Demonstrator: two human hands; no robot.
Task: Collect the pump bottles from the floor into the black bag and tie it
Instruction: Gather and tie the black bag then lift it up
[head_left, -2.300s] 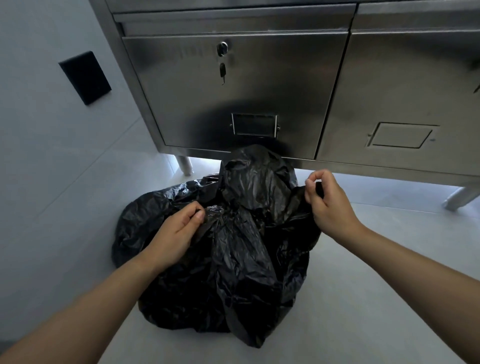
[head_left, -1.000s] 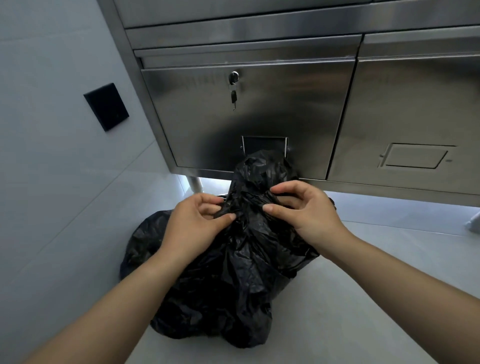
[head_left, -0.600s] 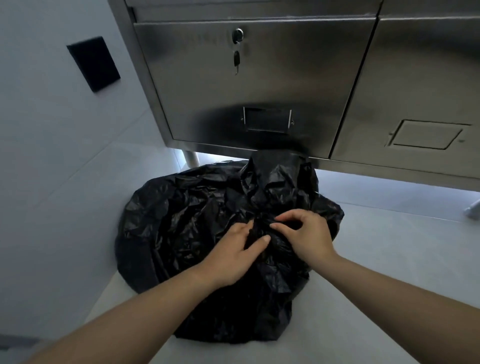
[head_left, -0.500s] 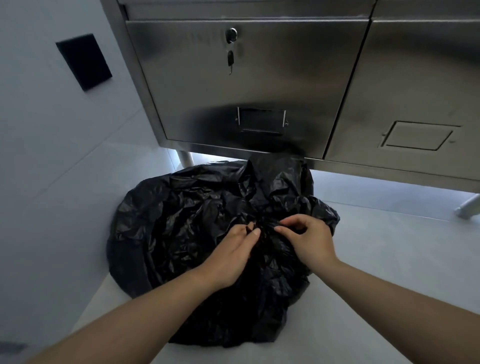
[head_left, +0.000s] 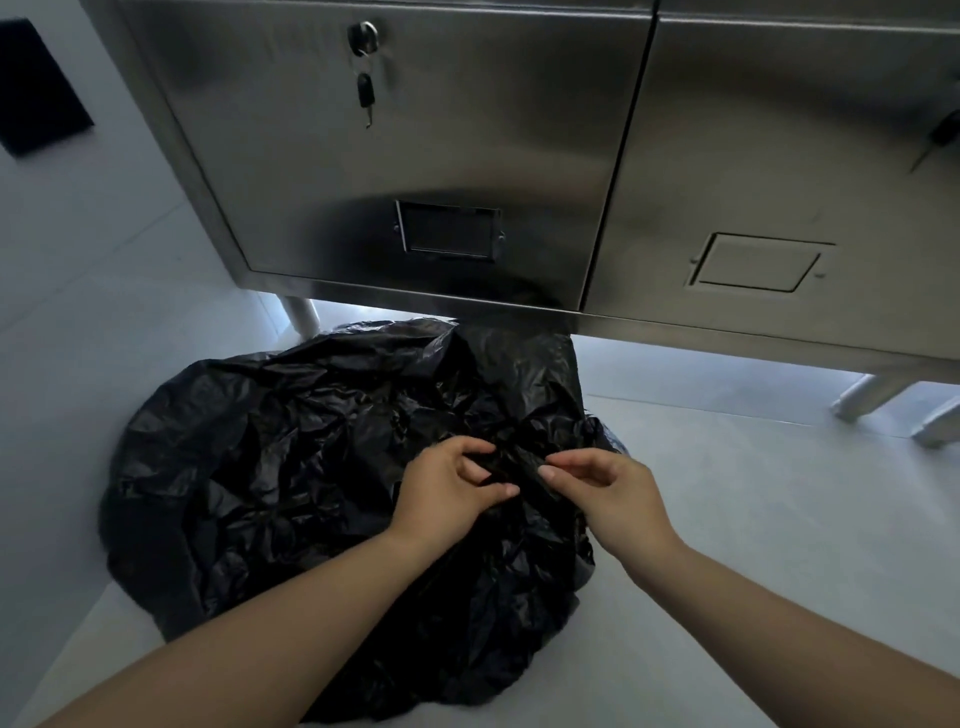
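**Both hands pinching the gathered top of the black bag**

Left hand (head_left: 447, 491) curled, thumb and fingertips closed on a twisted fold of black plastic. Right hand (head_left: 610, 496) just beside it, thumb and forefinger nipped on the same bunch from the other side. Fingertips of the two hands nearly touching over the knotted-looking gather; cannot tell whether a knot is finished there. Both forearms bare, reaching in from the near edge.

Black bag (head_left: 322, 467) slumped wide on the floor (head_left: 753, 519), spreading mostly to the left of the hands and beneath them, crinkled and full-looking, its contents hidden. Far edge of the bag tucked just under the front lip of the cabinet. No pump bottles showing on the floor around the hands.

Beyond the hands, a stainless steel cabinet (head_left: 467, 156) raised on legs, one leg (head_left: 301, 314) just past the bag's far left edge, others (head_left: 878, 397) well off to the right. Lock (head_left: 363, 35) high on the left door with a key (head_left: 366, 98) dangling from it. Small framed label holder (head_left: 448, 229) low on that door, straight beyond the hands. Dark square plate (head_left: 39, 88) on the wall, far up and left.
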